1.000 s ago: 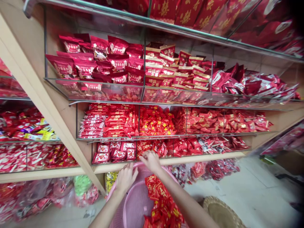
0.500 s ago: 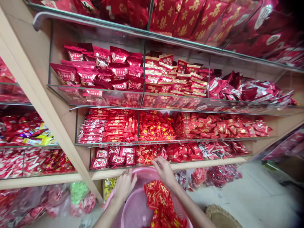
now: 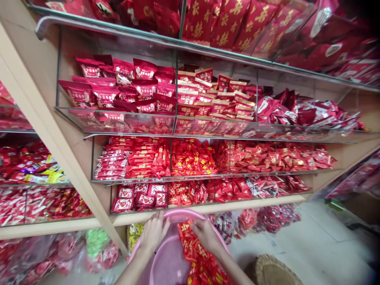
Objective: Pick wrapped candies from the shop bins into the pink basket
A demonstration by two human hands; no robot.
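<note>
A pink plastic basket (image 3: 166, 261) with a mesh wall stands in front of me below the shelves. On its right side lies a pile of red wrapped candies (image 3: 204, 269) with gold print. My left hand (image 3: 154, 232) is closed over the basket's far left rim. Above the pile, inside the basket, my right hand (image 3: 206, 234) has its fingers curled at a red candy packet (image 3: 185, 227). Part of that packet is hidden behind the fingers. Straight ahead, the lowest shelf compartment holds similar red packets (image 3: 185, 193).
Glass-fronted shelves (image 3: 208, 136) hold many red snack packets in divided compartments. A wooden ledge (image 3: 237, 206) runs along the bottom. Under it lie plastic bags of candy (image 3: 261, 221). A woven basket (image 3: 276, 271) stands on the floor at the lower right.
My right hand has moved down from the lowest shelf compartment's front into the basket, at the candy pile. My left hand stays at the rim. The view has shifted slightly.
</note>
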